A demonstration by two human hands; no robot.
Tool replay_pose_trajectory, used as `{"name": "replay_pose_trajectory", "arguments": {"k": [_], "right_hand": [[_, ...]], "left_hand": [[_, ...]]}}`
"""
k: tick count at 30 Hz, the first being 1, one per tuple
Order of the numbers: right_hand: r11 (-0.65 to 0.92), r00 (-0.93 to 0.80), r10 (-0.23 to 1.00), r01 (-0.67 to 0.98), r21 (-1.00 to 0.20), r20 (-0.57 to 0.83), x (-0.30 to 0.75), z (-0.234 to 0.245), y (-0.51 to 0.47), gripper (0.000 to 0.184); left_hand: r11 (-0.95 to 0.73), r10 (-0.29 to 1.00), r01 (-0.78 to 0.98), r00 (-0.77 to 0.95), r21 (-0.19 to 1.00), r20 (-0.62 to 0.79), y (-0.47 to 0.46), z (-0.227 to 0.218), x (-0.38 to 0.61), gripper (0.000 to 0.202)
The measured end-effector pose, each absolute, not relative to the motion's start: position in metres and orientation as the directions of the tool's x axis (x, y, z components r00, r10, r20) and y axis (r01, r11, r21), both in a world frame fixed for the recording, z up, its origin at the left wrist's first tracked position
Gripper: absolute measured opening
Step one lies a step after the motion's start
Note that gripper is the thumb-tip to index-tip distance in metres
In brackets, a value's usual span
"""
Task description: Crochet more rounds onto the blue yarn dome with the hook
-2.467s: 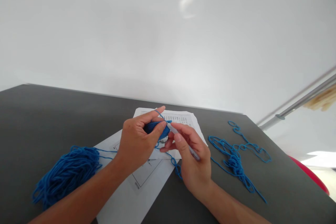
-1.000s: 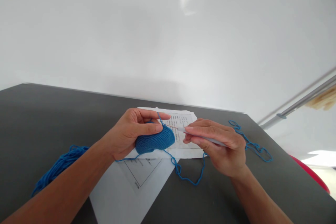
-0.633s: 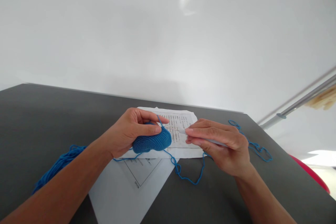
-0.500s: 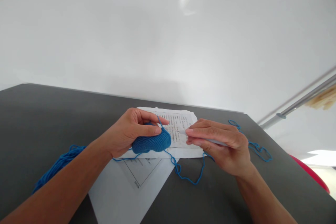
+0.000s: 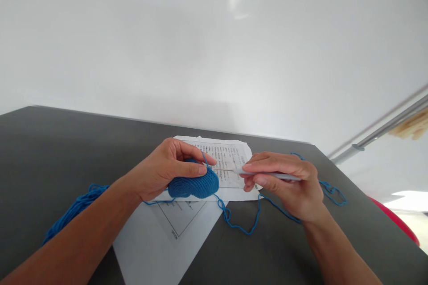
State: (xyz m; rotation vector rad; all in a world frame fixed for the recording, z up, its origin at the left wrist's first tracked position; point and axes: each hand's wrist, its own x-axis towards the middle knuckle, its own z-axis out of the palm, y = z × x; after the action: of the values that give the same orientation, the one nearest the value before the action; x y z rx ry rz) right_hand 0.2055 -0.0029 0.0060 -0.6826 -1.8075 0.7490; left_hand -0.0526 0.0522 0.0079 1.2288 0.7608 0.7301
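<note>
My left hand [image 5: 170,162] pinches a blue crocheted piece [image 5: 195,185] between thumb and fingers, its rounded side facing me. A strand of blue yarn runs from the top of the piece up over the index finger. My right hand [image 5: 287,182] is closed around the pale grey handle of a crochet hook [image 5: 267,174]. The hook's thin metal shaft points left, and its tip is at the upper right edge of the crochet work; whether it is inside a stitch I cannot tell. Loose blue yarn [image 5: 248,233] curls on the table below both hands.
Printed sheets [image 5: 230,149] lie under the hands, and another paper [image 5: 150,249] slants toward me. A blue yarn skein [image 5: 75,209] rests beside my left forearm. The dark table [image 5: 83,142] meets a white wall [image 5: 167,44]. A red rounded edge [image 5: 396,220] shows at right.
My right hand has shifted slightly right and turned, so the hook's handle and shaft now show clearly. The crocheted piece has tilted and lowered a little in my left hand.
</note>
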Motion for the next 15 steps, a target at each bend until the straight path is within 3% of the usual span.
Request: {"name": "replay_pose_trajectory", "arguments": {"k": [4,8,11,15], "right_hand": [[0.36,-0.191,0.9,-0.183,-0.915,0.392,0.197,-0.001,-0.002,0.013],[0.159,-0.121,0.966,-0.42,-0.893,0.228,0.179,-0.006,0.001,0.018],[0.105,-0.096,0.98,-0.505,-0.857,0.177,0.166,-0.011,0.002,0.02],[0.178,-0.097,0.963,-0.468,-0.866,0.25,0.158,-0.019,0.001,0.017]], "left_hand": [[0.171,0.824,-0.115,0.561,0.979,-0.078,0.05,0.01,-0.052,0.016],[0.143,0.861,-0.145,0.506,0.979,-0.05,0.046,0.01,-0.048,0.017],[0.101,0.891,-0.144,0.453,0.984,-0.025,0.042,0.009,-0.042,0.019],[0.011,0.889,-0.147,0.454,0.989,0.058,0.039,0.005,-0.034,0.015]]}}
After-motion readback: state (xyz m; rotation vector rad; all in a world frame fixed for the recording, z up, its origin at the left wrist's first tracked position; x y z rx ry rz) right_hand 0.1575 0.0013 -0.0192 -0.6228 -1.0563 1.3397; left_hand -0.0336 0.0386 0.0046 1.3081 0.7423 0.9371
